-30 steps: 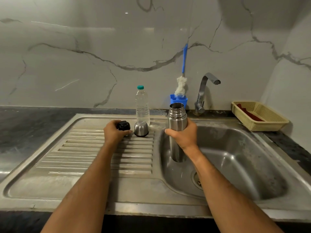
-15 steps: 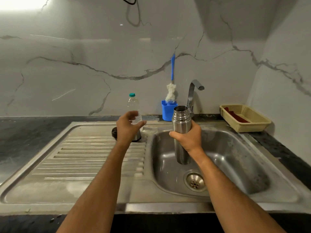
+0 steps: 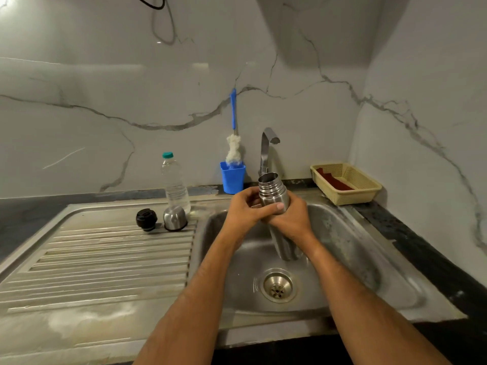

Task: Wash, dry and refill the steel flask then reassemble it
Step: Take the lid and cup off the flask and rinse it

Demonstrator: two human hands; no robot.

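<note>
I hold the open steel flask (image 3: 272, 191) upright over the sink basin (image 3: 350, 248), just below the tap (image 3: 267, 148). My left hand (image 3: 245, 209) grips its upper body from the left, thumb across the front. My right hand (image 3: 292, 219) wraps it from the right, a little lower. The flask's mouth has no stopper. Its black stopper (image 3: 146, 219) and steel cup lid (image 3: 175, 218) stand on the drainboard (image 3: 105, 259), in front of a clear plastic water bottle (image 3: 175, 183) with a teal cap.
A blue-handled bottle brush (image 3: 233, 143) stands in a blue cup (image 3: 233, 179) behind the sink. A yellow basket (image 3: 347, 184) with a red cloth sits at the back right. The drain (image 3: 278, 285) lies below the flask. No water runs from the tap.
My left hand left the stopper and lid on the drainboard, came across to the right and took hold of the flask beside my right hand. The flask moved slightly toward the tap.
</note>
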